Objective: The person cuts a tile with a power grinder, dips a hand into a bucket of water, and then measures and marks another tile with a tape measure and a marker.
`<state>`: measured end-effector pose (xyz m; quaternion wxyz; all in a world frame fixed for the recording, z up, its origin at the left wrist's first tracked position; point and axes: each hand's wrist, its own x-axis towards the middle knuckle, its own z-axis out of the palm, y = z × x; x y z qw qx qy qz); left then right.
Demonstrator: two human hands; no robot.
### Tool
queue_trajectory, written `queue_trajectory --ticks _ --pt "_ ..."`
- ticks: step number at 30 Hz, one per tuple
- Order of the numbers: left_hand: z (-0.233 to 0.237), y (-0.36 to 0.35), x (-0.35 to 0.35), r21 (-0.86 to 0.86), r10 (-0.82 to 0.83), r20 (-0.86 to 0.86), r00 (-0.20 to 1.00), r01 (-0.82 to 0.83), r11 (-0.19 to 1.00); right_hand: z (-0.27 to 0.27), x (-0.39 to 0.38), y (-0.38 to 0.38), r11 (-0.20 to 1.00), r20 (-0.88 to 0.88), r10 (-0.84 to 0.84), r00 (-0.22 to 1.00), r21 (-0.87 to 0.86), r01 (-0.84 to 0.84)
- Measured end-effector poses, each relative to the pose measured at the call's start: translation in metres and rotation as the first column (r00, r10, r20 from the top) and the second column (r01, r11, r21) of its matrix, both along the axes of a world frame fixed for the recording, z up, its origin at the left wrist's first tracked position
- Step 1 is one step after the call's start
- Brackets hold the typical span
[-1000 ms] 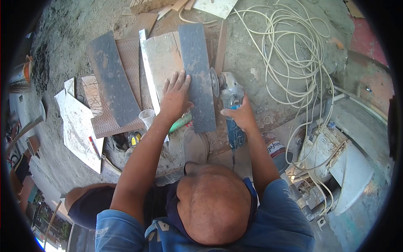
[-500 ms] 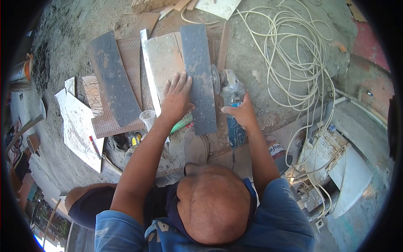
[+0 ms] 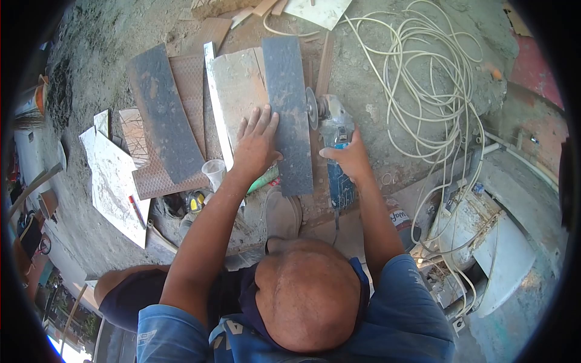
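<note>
My left hand (image 3: 256, 144) lies flat with its fingers stretched out, over a beige tile piece (image 3: 237, 75) and the left edge of a long dark grey tile strip (image 3: 287, 97). The thumb rests against that strip's side. Wrapped around the body of a blue angle grinder (image 3: 340, 181), my right hand (image 3: 352, 158) has its thumb across the top. The grinder's disc (image 3: 311, 109) stands on edge right at the strip's right side. A silvery straight bar (image 3: 213, 91) runs along the left of the beige piece.
Another dark tile strip (image 3: 163, 115) lies left on brown-backed tile. Further left are white tile pieces (image 3: 112, 175) with a marker (image 3: 135, 209). A plastic cup (image 3: 213, 173), a tape measure (image 3: 195, 201) and a shoe (image 3: 283, 215) are near. Coiled cable (image 3: 423, 91) spreads at right, near a bucket (image 3: 400, 221).
The grinder has slid slightly away from me along the strip's right edge, in my right hand. My left hand stays flat in nearly the same place.
</note>
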<state>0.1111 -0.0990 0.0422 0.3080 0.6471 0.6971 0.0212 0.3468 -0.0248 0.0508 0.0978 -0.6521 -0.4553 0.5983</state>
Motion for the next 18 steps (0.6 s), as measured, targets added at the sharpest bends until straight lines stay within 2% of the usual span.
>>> queue_trajectory --ticks 18 --pt "-0.003 -0.002 -0.001 0.011 -0.004 0.002 1.000 0.004 1.000 -0.005 -0.015 0.027 0.999 -0.054 -0.002 0.999 0.037 0.004"
